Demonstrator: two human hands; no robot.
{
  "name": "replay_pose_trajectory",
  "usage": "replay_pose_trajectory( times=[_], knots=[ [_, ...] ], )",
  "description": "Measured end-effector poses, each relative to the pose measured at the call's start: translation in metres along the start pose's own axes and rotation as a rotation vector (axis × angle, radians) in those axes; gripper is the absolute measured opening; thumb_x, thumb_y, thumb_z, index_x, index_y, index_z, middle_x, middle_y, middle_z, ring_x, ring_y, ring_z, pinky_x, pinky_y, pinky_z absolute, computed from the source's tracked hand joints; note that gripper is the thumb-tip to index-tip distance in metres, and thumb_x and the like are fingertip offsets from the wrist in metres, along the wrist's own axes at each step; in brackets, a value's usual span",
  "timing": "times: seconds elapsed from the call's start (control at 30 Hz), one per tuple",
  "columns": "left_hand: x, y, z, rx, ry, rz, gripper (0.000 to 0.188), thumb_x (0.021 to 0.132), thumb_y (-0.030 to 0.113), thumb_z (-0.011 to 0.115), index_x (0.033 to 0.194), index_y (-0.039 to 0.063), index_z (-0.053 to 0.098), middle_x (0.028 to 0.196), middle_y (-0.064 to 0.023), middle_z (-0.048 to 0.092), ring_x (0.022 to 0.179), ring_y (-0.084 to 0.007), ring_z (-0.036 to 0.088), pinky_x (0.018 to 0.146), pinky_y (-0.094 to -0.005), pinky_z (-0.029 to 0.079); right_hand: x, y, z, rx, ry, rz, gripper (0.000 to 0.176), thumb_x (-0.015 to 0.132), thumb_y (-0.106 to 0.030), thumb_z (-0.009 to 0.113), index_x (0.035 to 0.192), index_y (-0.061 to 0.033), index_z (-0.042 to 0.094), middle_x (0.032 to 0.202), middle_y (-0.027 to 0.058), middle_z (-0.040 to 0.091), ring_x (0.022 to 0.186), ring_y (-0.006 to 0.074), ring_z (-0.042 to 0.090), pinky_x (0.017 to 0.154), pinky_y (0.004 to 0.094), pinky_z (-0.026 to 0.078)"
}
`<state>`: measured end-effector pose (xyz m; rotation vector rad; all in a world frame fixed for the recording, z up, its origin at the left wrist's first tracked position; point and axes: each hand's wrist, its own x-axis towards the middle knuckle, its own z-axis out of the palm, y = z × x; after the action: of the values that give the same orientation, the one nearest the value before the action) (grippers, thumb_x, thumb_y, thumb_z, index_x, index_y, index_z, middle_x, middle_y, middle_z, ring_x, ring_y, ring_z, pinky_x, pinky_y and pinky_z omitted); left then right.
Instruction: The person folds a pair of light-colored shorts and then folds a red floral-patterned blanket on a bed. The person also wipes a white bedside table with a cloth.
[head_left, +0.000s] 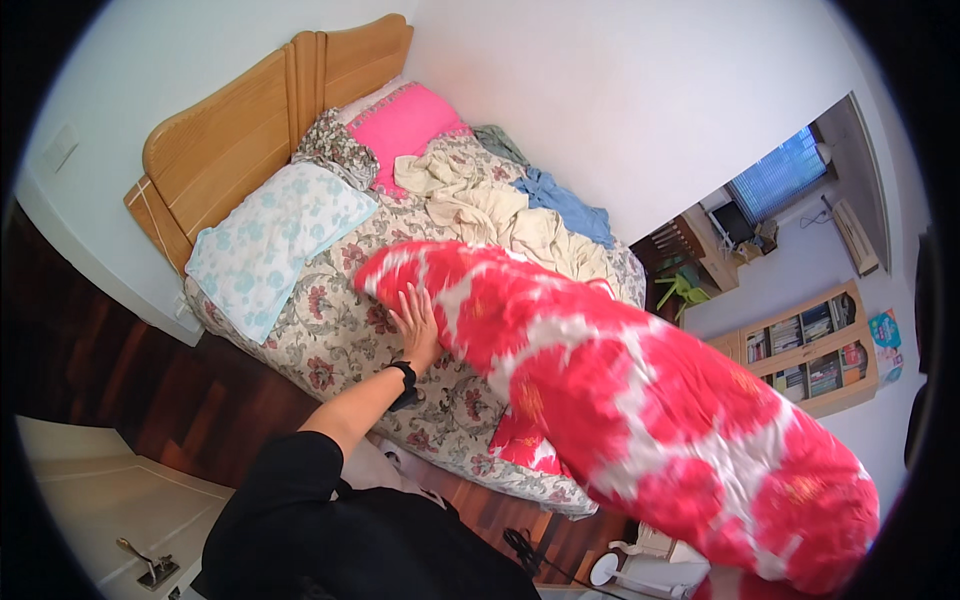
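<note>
A red quilt with a white and yellow flower pattern (600, 382) stretches from the middle of the bed to the lower right, its near part raised off the mattress. My left hand (418, 326), with a black band on the wrist, lies flat against the quilt's left edge, fingers spread. My right hand is out of view, and the quilt covers that side. Under the quilt is a floral bedsheet (322, 367). A white pillow with pale blue flowers (270, 232) lies left of my left hand, near the headboard.
A wooden headboard (225, 135) borders the bed. A pink pillow (409, 127), a patterned cloth (337, 150), a crumpled cream cloth (502, 214) and a blue cloth (566, 206) lie towards the wall. A white stand (606, 570) and a black cable (523, 546) are near the bed's foot.
</note>
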<state>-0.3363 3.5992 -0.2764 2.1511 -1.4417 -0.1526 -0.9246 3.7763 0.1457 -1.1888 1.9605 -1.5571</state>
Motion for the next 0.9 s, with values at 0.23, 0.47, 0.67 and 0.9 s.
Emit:
replay_pose_trajectory(
  times=[0.23,0.47,0.67,0.9],
  knots=[
    [-0.006,0.016,-0.005,-0.526,-0.228,-0.009,0.051,0.085,0.014,0.060,0.134,0.007,0.049,0.108,-0.0235,0.066,0.103,-0.0416,0.062,0.090,-0.0521,0.047,0.028,0.024,-0.030,-0.199,0.083,-0.018,0.052,0.102,-0.039,0.048,0.137,-0.0019,0.048,0.135,0.0124,0.057,0.120,0.0219,0.057,0.102,0.0381,0.046],
    [0.052,-0.046,-0.077,-1.642,-0.605,-0.723,0.050,0.099,0.045,0.050,0.117,0.000,0.062,0.117,-0.0095,0.068,0.106,-0.0225,0.065,0.091,-0.0373,0.054,0.067,0.009,0.027,-0.331,0.052,-0.114,0.050,0.102,-0.036,0.049,0.138,-0.0017,0.048,0.135,0.0122,0.057,0.121,0.0221,0.057,0.103,0.0379,0.046],
    [0.142,-0.145,-0.187,-2.235,-0.588,-0.834,0.037,0.098,0.034,0.051,0.117,0.005,0.064,0.120,-0.0131,0.067,0.111,-0.0272,0.064,0.100,-0.0465,0.050,0.085,-0.065,0.206,-0.351,-0.088,-0.331,0.048,0.102,-0.033,0.050,0.139,-0.0016,0.047,0.135,0.0121,0.057,0.121,0.0222,0.056,0.103,0.0377,0.045],
    [0.191,-0.325,-0.273,-1.047,0.025,0.151,0.042,0.087,-0.001,0.063,0.127,-0.001,0.055,0.127,-0.0138,0.062,0.116,-0.0245,0.060,0.101,-0.0406,0.049,0.080,-0.230,0.571,-0.120,-0.499,-0.958,0.046,0.103,-0.029,0.051,0.140,-0.0015,0.046,0.135,0.0119,0.057,0.122,0.0224,0.056,0.104,0.0375,0.045]
  ],
)
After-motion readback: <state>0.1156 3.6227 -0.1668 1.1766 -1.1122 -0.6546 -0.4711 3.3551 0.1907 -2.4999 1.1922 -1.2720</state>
